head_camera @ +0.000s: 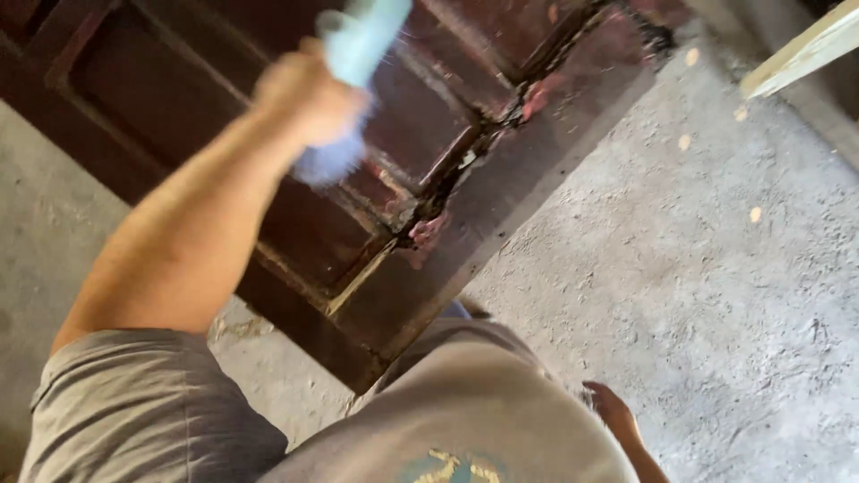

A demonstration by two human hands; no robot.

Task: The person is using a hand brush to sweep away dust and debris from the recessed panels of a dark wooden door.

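Cloth (356,45), pale blue and blurred, was gripped in the closed left hand (304,94) and held over the dark red door (447,224) lying on the concrete floor (716,268). Low beside the grey shirt (483,402), the right hand (610,407) was seen; whether its fingers were open could not be told.

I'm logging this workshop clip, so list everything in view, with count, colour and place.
Wooden panel door: one, dark reddish-brown with peeling finish, lying flat across the upper left and centre.
Cloth: one, light blue, blurred, gripped over the door.
Pale wooden strip: one, cream, top right corner.
Concrete floor: grey, dusty, right and lower left.
Grey shirt: one, bottom centre.
Left hand: closed on the cloth.
Right hand: hanging low by the floor, holding nothing visible.
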